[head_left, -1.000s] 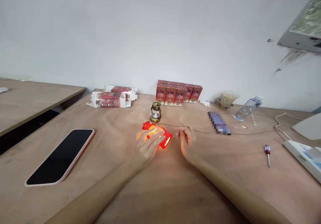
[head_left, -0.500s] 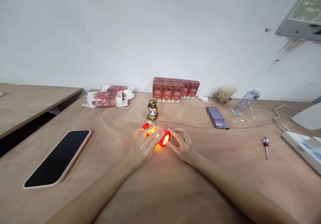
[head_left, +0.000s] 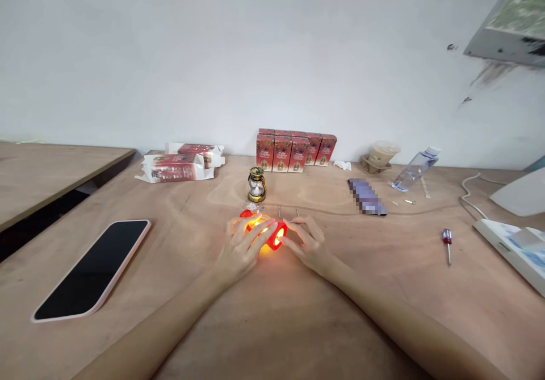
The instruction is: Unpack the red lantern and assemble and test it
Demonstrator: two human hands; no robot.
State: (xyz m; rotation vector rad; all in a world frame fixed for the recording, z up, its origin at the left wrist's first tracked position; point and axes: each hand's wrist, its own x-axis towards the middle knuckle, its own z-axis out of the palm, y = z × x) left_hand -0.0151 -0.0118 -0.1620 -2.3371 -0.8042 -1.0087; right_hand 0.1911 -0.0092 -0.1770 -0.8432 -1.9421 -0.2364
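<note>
A glowing red lantern lies on its side on the wooden table, its lit base turned toward the right. Over its body, my left hand is closed, holding it against the table. My right hand is at the base end, thumb and forefinger at its rim; whether they pinch a small part there is too small to tell. Just behind the red lantern stands a bronze-coloured lantern, upright. Small metal bits and thin screws lie between the two.
Red boxes stand by the wall, with opened boxes to their left. A phone lies at left. Rightward are a purple packet, cup, bottle, screwdriver and power strip.
The whole view has shifted slightly. Both hands keep nearly the same pose at the red lantern, with my right fingertips shifted a little at its base.
</note>
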